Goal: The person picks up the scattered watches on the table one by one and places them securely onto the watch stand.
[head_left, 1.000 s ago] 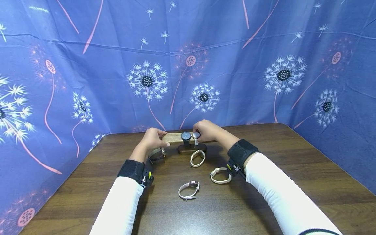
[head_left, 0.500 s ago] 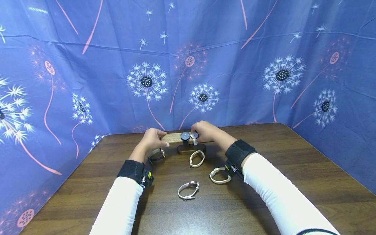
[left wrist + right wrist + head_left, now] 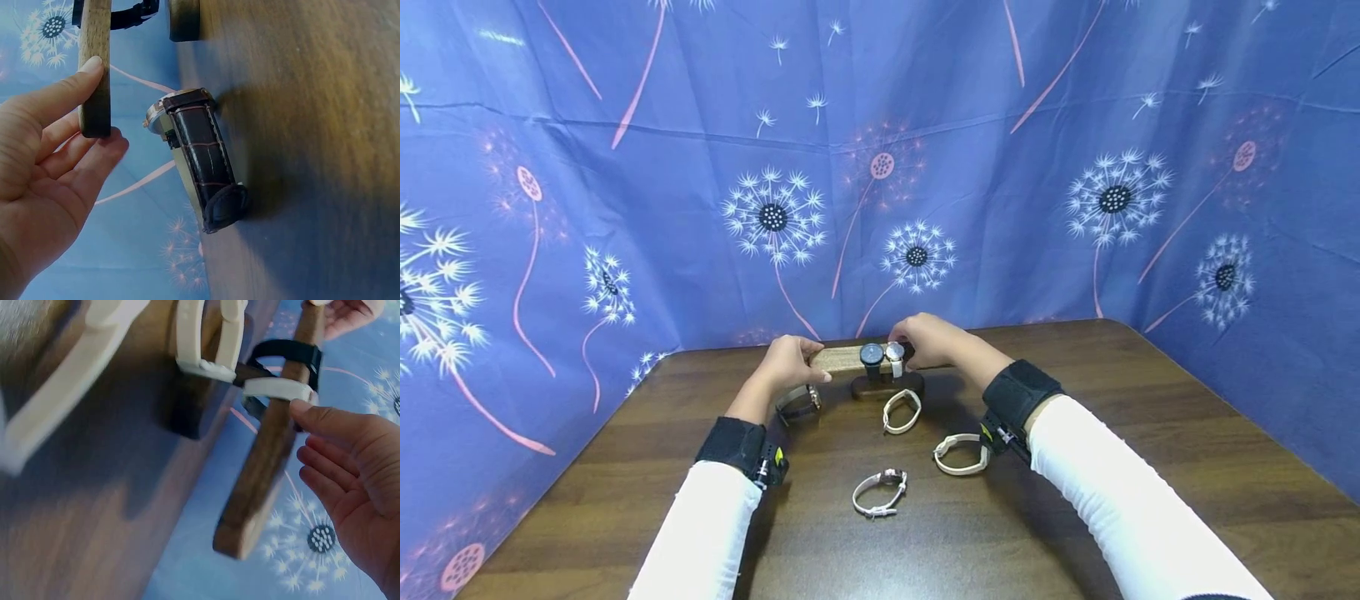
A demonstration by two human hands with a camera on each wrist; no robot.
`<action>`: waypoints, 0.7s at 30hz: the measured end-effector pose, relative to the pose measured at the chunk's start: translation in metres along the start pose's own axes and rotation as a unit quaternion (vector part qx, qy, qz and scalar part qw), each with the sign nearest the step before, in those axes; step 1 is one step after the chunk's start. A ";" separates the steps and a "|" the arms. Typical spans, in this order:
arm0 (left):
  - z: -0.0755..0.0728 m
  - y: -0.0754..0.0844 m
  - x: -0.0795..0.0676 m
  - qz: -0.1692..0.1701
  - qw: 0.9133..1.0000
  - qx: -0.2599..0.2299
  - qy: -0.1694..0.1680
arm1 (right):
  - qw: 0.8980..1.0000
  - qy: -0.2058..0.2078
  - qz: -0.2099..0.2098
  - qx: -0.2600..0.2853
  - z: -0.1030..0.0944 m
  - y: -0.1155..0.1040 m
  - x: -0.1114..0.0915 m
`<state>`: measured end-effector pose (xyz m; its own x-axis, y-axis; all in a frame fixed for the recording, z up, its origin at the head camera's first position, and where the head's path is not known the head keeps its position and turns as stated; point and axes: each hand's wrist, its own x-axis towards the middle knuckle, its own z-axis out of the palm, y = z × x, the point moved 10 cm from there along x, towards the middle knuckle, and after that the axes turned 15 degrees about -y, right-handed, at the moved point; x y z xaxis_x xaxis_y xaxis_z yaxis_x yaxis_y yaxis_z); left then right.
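Observation:
A wooden watch stand [image 3: 838, 359] with a horizontal bar and dark base stands at the back of the table. My left hand [image 3: 787, 362] grips the bar's left end, thumb in front and fingers behind. On the bar sits a watch with a black strap [image 3: 872, 355]. Right beside it is a white-strapped watch [image 3: 895, 353], also around the bar. My right hand [image 3: 929, 339] holds this white-strapped watch by its right edge; the thumb touches the strap in the right wrist view. Below my left hand, a dark leather-strapped watch [image 3: 203, 150] lies on its side on the table.
Several pale-strapped watches lie on the wooden table [image 3: 1060, 517]: one watch [image 3: 902, 412] just before the stand's base, another watch [image 3: 961, 455] under the right wrist, a third watch [image 3: 880, 493] nearer the front. A blue dandelion-patterned cloth [image 3: 1000, 192] hangs behind the table.
The white-strapped watch has shifted slightly left, closer to the black one. More of its face shows now beside my right fingers. My left hand keeps its grip; the head view has tilted slightly.

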<state>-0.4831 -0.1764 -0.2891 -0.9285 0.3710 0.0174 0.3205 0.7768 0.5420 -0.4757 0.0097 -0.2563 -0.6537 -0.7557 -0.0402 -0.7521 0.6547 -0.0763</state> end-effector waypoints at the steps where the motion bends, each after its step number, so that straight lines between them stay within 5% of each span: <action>1: 0.000 0.000 -0.001 0.000 1.000 0.007 -0.004 | 1.000 0.001 -0.001 0.003 -0.002 0.000 -0.004; 10: -0.025 0.001 -0.019 0.018 0.997 0.074 0.001 | 0.998 0.049 0.005 0.024 -0.038 0.014 -0.051; 21: -0.014 0.007 -0.046 0.043 0.989 0.138 -0.033 | 0.995 0.067 0.012 0.067 -0.023 0.018 -0.088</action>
<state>-0.4413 -0.1954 -0.2742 -0.8845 0.4665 -0.0069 0.4447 0.8474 0.2901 -0.4339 0.0886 -0.2313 -0.6829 -0.7252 0.0883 -0.7244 0.6565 -0.2103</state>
